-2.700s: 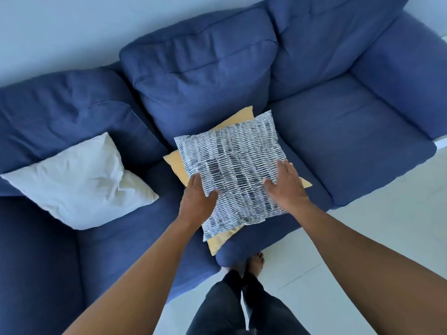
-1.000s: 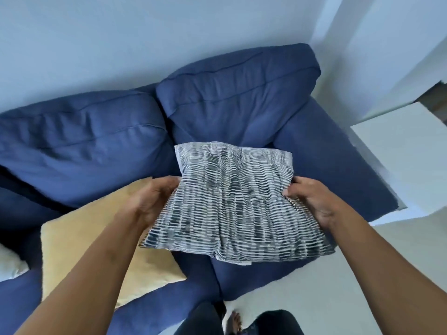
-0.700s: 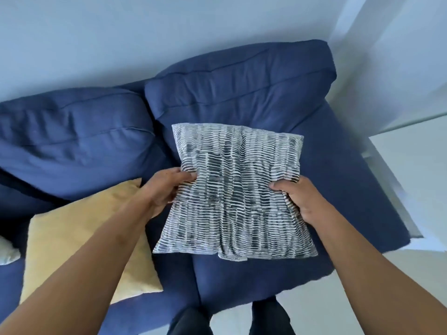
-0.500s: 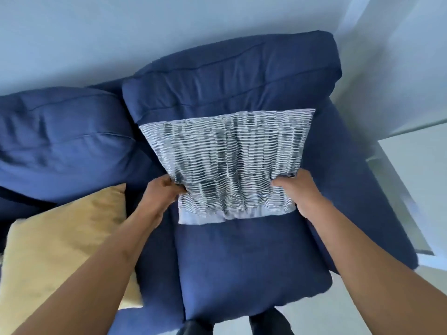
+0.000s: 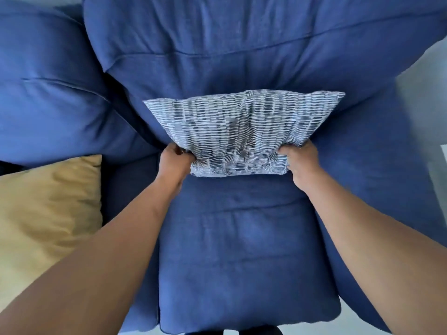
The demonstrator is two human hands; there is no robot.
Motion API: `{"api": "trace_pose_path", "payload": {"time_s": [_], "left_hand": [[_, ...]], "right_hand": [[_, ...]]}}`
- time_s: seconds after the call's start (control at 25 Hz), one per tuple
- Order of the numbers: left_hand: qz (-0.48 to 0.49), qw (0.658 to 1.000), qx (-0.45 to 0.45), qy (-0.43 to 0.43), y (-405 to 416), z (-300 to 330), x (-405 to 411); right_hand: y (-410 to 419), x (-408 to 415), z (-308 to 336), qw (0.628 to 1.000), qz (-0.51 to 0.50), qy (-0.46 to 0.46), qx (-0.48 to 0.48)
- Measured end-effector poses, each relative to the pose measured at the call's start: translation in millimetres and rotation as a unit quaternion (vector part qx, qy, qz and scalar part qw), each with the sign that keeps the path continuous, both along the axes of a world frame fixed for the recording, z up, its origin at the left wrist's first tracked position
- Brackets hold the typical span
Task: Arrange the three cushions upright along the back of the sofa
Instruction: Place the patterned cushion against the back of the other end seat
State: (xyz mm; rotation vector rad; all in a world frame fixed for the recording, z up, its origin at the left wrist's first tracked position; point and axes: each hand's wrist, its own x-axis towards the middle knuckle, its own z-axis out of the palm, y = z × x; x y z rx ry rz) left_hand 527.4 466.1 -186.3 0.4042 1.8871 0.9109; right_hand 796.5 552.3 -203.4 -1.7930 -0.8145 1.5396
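Observation:
A white cushion with dark dashed stripes stands upright against the back cushion of the blue sofa, on the right-hand seat. My left hand grips its lower left corner and my right hand grips its lower right corner. A yellow cushion lies flat on the neighbouring seat to the left, partly cut off by the frame edge. The white cushion is out of view.
The blue seat cushion spreads out below my hands. The sofa's right armrest borders it, with pale floor beyond. Another back cushion rises at the left.
I carried the striped cushion from the middle seat to the right seat and tipped it upright against the backrest. The view moved in closer; the white cushion left the frame.

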Motion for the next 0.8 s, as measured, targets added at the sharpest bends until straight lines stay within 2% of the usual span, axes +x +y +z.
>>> {"api": "trace_pose_path", "payload": {"time_s": [0.16, 0.36, 0.52, 0.8], "left_hand": [[-0.012, 0.998, -0.045, -0.029, 13, -18, 3], [-0.069, 0.995, -0.052, 0.050, -3, 6, 1], [-0.077, 0.994, -0.043, 0.070, -47, 25, 4], [-0.003, 0.996, -0.027, 0.080, -166, 87, 12]], "right_hand": [[13, -7, -20, 0.999, 0.036, -0.030, 0.005], [2, -2, 3, 0.992, 0.061, -0.110, 0.034], [-33, -10, 33, 0.987, 0.121, -0.095, 0.036], [-118, -49, 98, 0.963, 0.244, -0.073, 0.091]]}}
